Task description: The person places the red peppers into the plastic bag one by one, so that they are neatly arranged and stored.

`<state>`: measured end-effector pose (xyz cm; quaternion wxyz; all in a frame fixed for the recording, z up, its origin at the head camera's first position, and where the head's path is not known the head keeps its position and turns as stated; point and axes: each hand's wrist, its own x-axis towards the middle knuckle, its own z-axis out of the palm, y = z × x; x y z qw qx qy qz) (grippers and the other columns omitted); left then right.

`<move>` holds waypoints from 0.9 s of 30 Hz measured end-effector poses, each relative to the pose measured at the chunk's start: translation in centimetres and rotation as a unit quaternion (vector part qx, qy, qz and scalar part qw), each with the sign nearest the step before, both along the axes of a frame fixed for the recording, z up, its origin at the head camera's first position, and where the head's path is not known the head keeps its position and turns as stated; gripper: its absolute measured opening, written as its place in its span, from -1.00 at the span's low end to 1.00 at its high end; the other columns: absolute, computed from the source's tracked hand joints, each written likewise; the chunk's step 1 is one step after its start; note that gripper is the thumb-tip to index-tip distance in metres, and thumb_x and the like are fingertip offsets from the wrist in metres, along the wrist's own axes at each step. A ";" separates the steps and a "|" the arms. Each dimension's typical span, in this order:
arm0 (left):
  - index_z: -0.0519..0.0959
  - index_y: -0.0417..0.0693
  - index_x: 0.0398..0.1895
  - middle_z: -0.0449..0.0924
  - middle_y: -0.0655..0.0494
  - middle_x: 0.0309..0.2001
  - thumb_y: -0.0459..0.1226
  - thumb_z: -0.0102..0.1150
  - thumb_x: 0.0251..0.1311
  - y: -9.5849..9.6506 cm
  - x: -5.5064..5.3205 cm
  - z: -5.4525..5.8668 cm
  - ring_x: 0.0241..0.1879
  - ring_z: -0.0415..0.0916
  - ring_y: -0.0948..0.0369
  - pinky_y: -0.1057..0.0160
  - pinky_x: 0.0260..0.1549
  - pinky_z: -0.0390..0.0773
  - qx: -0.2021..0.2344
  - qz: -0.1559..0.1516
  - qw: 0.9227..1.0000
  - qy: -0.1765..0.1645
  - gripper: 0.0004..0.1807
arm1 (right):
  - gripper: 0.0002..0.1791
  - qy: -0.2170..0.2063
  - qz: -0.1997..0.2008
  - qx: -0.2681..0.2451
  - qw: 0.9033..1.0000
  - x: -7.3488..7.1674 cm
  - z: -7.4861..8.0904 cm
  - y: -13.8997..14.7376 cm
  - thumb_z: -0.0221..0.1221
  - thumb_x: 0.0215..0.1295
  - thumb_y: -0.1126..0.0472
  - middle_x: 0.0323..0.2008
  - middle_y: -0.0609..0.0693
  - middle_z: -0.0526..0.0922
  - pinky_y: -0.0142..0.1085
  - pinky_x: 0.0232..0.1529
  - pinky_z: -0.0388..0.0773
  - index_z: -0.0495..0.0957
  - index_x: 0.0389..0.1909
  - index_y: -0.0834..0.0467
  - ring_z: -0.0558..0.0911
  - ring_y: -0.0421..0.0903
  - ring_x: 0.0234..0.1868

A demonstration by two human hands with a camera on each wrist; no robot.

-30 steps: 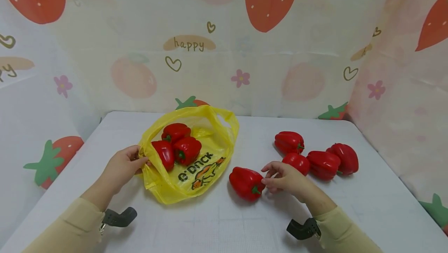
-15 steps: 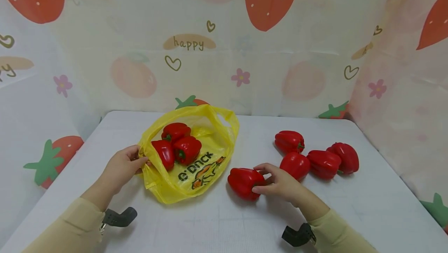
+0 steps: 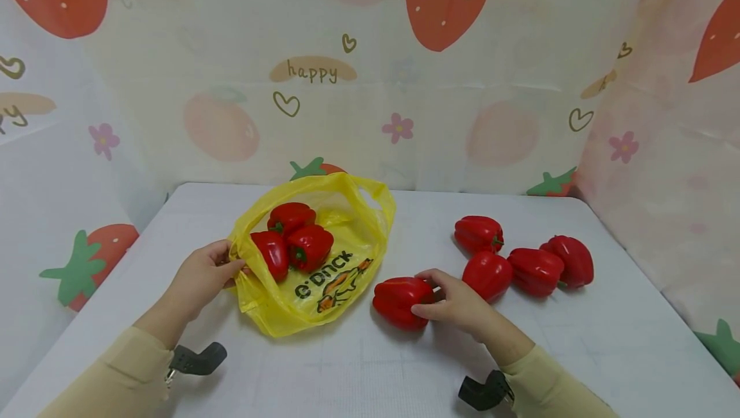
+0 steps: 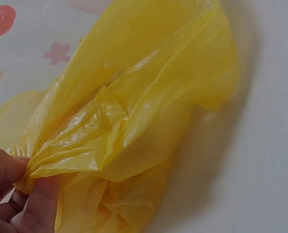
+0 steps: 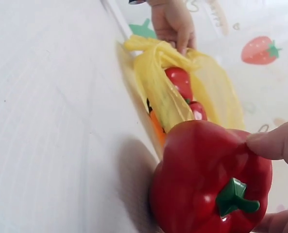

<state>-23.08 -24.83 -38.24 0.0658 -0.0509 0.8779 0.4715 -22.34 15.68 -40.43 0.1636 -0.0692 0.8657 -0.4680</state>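
Observation:
My left hand (image 3: 202, 275) pinches the left rim of a yellow plastic bag (image 3: 277, 318), with the gathered film between thumb and fingers in the left wrist view. The bag lies with its mouth spread, and three red bell peppers (image 3: 311, 248) rest inside. To the right of the bag, my right hand (image 3: 457, 302) grips another red bell pepper (image 3: 399, 304) from its right side. In the right wrist view the thumb (image 5: 275, 144) presses on that pepper, and its green stem (image 5: 236, 198) points toward the camera. A shadow lies under the pepper.
Several more red bell peppers (image 3: 534, 271) lie close together on the white table (image 3: 347, 379), to the right of and behind my right hand. A strawberry-print cloth (image 3: 439, 116) hangs behind the table and along both sides.
My right hand has moved a little left and closed on the near bell pepper, which has shifted slightly left. The left hand and the bag have stayed in place.

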 end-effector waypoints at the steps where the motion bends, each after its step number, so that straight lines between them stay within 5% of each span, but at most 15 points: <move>1: 0.32 -0.19 0.15 0.39 -0.15 0.04 -0.14 0.03 0.26 0.0 0.0 0.0 -0.08 0.42 0.07 0.19 -0.10 0.54 -0.001 0.000 1.000 0.000 -0.54 | -0.35 0.001 0.007 -0.009 1.000 0.0 0.0 0.0 0.36 -0.07 0.09 -0.10 0.00 0.50 -0.22 -0.23 0.56 0.38 0.11 0.06 0.49 -0.05 -0.12; 12: 0.32 -0.19 0.15 0.39 -0.15 0.06 -0.14 0.03 0.26 0.0 -0.1 0.0 -0.06 0.41 0.06 0.17 -0.09 0.54 -0.001 0.000 1.000 -0.005 -0.54 | -0.19 -0.002 0.060 -0.040 0.997 0.1 0.1 0.2 0.33 -0.05 0.22 0.06 0.04 0.45 -0.15 -0.12 0.56 0.21 0.28 0.11 0.44 0.02 0.05; 27: 0.31 -0.18 0.17 0.38 -0.15 0.07 -0.14 0.03 0.26 -0.1 0.0 0.0 -0.06 0.41 0.06 0.19 -0.10 0.55 0.001 0.000 1.000 -0.005 -0.53 | -0.29 0.002 0.033 -0.014 0.999 0.2 0.3 -0.4 0.40 -0.12 0.12 -0.08 -0.02 0.52 -0.18 -0.16 0.56 0.36 0.13 0.04 0.47 -0.03 -0.03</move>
